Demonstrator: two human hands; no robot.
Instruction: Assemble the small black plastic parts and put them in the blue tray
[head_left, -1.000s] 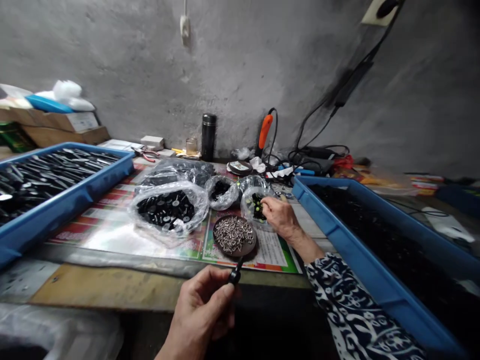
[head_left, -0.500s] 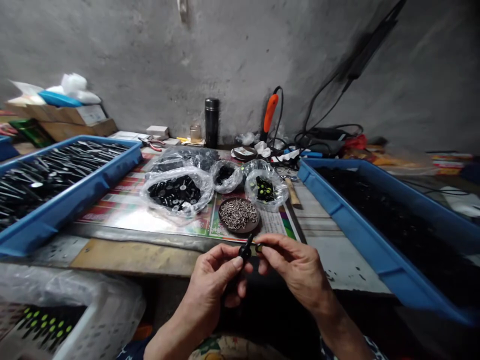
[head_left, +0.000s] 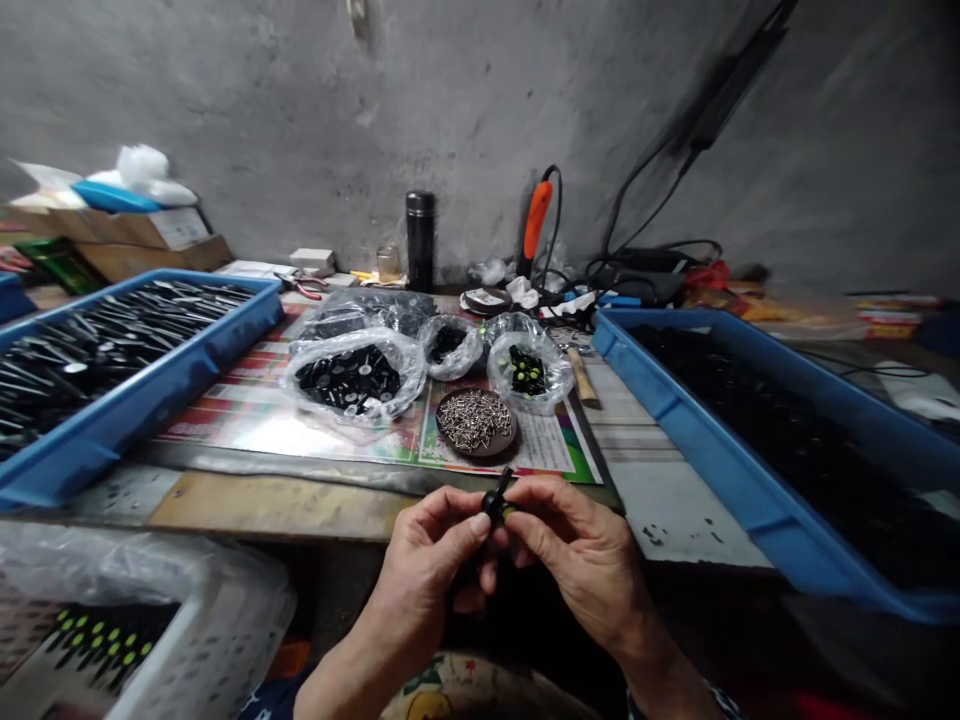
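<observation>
Head view: small black part pinched between both my hands

My left hand (head_left: pixel 427 570) and right hand (head_left: pixel 581 560) meet just above the desk's front edge (head_left: pixel 277 505), with the small black plastic part (head_left: pixel 495 500) held close between them. My left fingers (head_left: pixel 450 515) and right fingers (head_left: pixel 544 515) curl narrowly around it, pressing from both sides, so most of it is hidden. A thin dark stem sticks up from the top, and a speck of yellow-green shows at its right side, too small to name for sure. It looks light and stiff, a moulded piece whose smooth surface could slip, so I would pinch it by the thick black body rather than the thin stem, which seems likeliest to bend or snap. Ahead of my hands lies a round dark dish (head_left: pixel 480 452) heaped with silver screws (head_left: pixel 474 420), next to a clear plastic bag of black parts (head_left: pixel 527 370). A blue tray (head_left: pixel 172 365) sits to my left and another blue tray (head_left: pixel 720 430) to my right.
</observation>
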